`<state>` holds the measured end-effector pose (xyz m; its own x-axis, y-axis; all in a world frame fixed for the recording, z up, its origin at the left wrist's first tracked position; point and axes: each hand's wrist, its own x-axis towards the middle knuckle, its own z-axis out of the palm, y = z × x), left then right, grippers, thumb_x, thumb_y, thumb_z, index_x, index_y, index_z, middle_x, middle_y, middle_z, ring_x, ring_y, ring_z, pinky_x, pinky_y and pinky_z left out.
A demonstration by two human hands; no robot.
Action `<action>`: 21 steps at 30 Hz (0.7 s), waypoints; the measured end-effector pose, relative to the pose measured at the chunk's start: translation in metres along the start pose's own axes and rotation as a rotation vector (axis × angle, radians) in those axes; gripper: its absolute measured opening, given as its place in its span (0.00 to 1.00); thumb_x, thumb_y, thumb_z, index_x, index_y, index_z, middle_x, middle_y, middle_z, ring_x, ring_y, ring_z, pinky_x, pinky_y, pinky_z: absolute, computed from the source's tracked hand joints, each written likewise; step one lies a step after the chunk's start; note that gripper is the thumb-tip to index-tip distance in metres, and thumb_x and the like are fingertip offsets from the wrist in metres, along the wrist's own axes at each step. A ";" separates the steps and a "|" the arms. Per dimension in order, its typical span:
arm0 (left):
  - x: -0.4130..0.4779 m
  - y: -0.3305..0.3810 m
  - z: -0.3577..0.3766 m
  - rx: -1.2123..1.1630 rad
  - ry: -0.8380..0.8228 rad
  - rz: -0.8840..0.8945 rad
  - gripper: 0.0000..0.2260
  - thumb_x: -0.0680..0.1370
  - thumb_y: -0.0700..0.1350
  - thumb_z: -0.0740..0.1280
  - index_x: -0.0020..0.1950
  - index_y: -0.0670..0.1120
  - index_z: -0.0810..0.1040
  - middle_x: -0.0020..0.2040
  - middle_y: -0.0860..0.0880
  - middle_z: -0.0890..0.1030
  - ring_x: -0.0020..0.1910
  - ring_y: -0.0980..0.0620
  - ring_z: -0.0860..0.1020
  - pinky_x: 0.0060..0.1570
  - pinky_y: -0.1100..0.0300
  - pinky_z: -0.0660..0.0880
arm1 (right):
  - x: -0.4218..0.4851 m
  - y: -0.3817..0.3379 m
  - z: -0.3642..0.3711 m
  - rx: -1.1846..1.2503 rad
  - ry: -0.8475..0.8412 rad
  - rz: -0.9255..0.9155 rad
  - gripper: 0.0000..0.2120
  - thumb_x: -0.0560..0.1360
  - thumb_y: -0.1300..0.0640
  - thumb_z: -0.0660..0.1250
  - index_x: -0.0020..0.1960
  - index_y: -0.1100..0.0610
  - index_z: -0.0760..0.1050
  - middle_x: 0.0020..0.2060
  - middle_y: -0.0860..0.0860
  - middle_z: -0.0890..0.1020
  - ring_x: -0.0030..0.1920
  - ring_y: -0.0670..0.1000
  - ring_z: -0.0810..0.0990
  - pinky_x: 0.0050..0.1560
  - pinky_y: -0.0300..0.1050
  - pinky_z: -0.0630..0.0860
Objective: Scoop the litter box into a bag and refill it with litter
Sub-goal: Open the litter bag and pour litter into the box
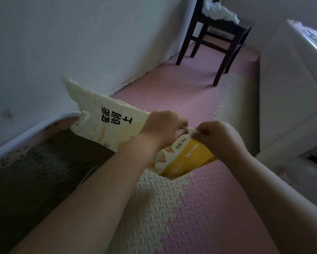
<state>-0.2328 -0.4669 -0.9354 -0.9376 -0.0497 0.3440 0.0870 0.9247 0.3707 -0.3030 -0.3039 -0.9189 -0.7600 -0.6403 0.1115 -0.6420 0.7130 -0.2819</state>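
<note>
Both hands hold a cream and yellow litter bag [106,123] marked 5kg. The left hand [163,129] and the right hand [221,138] are close together at one edge of the bag, and the fingers of each are curled tight and pinch that edge. The bag is in the air and tilted. Its cream end is above the litter box [35,129], which has a white rim and dark grey litter [44,162] inside. Its yellow end is above the foam floor mat [172,92]. Farther away a dark wooden chair [223,33] carries a crumpled white plastic bag [220,12].
</note>
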 end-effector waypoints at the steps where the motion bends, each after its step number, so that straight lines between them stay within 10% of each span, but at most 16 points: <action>1: 0.000 -0.001 0.000 -0.020 0.017 -0.009 0.09 0.77 0.53 0.66 0.49 0.50 0.81 0.43 0.54 0.82 0.44 0.52 0.78 0.45 0.59 0.66 | -0.001 0.001 -0.002 0.051 0.017 0.001 0.04 0.74 0.50 0.68 0.43 0.48 0.80 0.34 0.42 0.80 0.37 0.43 0.78 0.40 0.45 0.78; 12: 0.002 -0.006 -0.005 -0.063 0.132 -0.100 0.08 0.76 0.52 0.67 0.47 0.50 0.82 0.37 0.57 0.77 0.37 0.56 0.72 0.38 0.63 0.60 | -0.011 0.037 -0.009 0.231 -0.165 0.239 0.09 0.67 0.56 0.77 0.45 0.54 0.80 0.38 0.49 0.81 0.38 0.48 0.78 0.38 0.41 0.74; 21: 0.007 0.002 -0.011 -0.048 0.208 -0.074 0.08 0.77 0.51 0.66 0.47 0.49 0.82 0.42 0.53 0.82 0.38 0.55 0.74 0.42 0.62 0.60 | -0.014 0.043 -0.004 0.620 0.147 0.284 0.09 0.74 0.57 0.70 0.41 0.63 0.79 0.30 0.54 0.74 0.30 0.47 0.69 0.32 0.40 0.68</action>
<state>-0.2352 -0.4698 -0.9226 -0.8527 -0.1983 0.4834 0.0410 0.8969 0.4403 -0.3202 -0.2629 -0.9290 -0.9239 -0.3765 0.0681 -0.2733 0.5248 -0.8062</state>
